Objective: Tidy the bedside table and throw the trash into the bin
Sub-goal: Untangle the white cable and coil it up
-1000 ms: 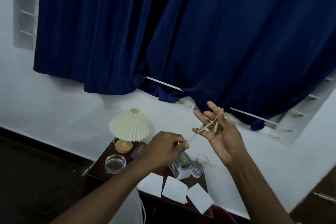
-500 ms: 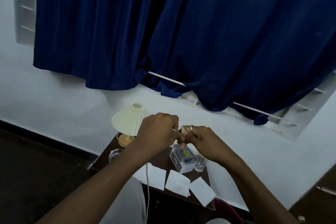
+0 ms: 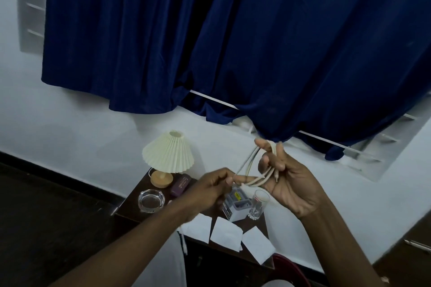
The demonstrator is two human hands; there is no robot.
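A white cable (image 3: 256,178) is looped around the fingers of my right hand (image 3: 289,184), which is raised above the table. My left hand (image 3: 207,190) pinches the cable's free end just left of it. Below them stands the dark wooden bedside table (image 3: 133,196). On it are a pleated cream lamp (image 3: 168,151), a glass ashtray (image 3: 151,200), a purple case (image 3: 180,184), a small white box (image 3: 235,205), a drinking glass (image 3: 257,205) and three white paper squares (image 3: 225,234) along the front edge.
A dark blue curtain (image 3: 233,42) hangs over the window behind the table. The white wall (image 3: 70,128) runs behind it. A red-rimmed bin (image 3: 291,268) sits on the floor at the table's front right corner. Dark floor (image 3: 46,216) lies to the left.
My hands were together half a second ago; now they have parted, the right hand has risen with cable loops around its fingers, and the left holds the end lower down.
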